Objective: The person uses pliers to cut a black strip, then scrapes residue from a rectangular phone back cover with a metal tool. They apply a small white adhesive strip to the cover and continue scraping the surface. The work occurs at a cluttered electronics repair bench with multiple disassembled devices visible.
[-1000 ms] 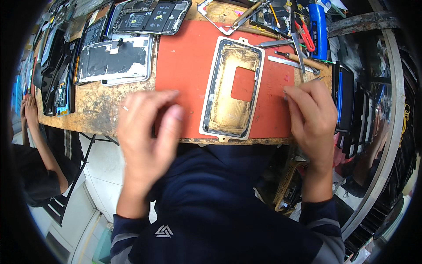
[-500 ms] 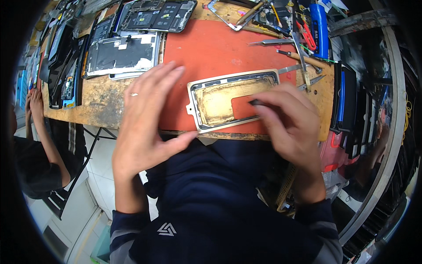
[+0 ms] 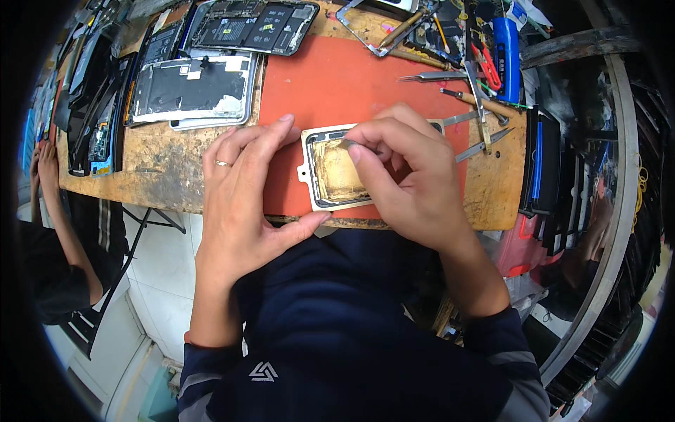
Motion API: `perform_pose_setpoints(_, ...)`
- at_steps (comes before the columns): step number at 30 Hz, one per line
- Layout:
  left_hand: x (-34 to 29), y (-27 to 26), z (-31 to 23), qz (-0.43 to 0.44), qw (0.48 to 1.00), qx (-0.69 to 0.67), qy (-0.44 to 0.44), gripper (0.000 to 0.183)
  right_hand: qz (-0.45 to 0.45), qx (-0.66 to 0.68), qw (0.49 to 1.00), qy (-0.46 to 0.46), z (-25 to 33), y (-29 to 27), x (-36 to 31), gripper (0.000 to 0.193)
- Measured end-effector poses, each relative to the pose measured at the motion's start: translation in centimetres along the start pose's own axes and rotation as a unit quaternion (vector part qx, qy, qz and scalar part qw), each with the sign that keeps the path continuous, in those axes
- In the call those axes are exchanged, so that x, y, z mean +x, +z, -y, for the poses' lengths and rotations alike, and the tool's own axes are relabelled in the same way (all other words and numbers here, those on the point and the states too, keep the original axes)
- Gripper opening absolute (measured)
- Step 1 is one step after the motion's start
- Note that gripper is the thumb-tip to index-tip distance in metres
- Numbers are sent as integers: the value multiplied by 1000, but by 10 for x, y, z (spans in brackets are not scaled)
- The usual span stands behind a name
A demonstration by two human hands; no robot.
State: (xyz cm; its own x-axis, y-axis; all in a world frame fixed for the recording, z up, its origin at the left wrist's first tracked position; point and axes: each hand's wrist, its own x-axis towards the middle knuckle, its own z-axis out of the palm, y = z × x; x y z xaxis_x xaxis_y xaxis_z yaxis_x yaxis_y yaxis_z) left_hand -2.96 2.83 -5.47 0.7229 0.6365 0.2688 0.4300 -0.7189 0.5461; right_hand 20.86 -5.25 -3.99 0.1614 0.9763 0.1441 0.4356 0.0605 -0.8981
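Observation:
A shallow, pale gold metal phone mould [image 3: 306,151] lies on the red mat, with a black-edged phone frame inside and a worn, yellowish surface within it. My left hand [image 3: 242,190] spans the mould's left end. Its thumb touches the near corner, and a bent fingertip is at the far corner. Over the mould's right part, my right hand [image 3: 415,165] pinches a small dark flat piece [image 3: 346,143] between thumb and forefinger. The piece's tip is above the mould's inner surface. Most of the mould's right half is hidden behind that hand.
Opened tablets [image 3: 190,88] and a phone with bared batteries [image 3: 256,27] are stacked at far left. Tweezers [image 3: 432,76], a wooden-handled tool [image 3: 485,102], red cutters [image 3: 486,67] and a blue tool [image 3: 506,60] lie at far right. Another person's arm [image 3: 63,197] is at left.
My right hand has moved left over the mould with the small dark piece. My left hand's fingers have curled in, and its thumb has shifted slightly right along the near edge.

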Motion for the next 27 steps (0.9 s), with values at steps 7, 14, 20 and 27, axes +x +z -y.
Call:
perform_pose_setpoints(7,0,4,-3,-38,999,15,6,116,-44,-143,967,-205,-12,25,21,14)
perform_pose_setpoints(14,0,4,-1,-19,999,36,-4,122,-37,-158,963,-213,-18,28,21,18)
perform_pose_setpoints(20,0,4,-1,-15,999,46,-4,124,-30,-175,960,-218,-18,29,21,19)
perform_pose_setpoints(27,-1,4,-3,-16,999,43,-19,123,-6,-183,957,-223,-15,27,21,19)
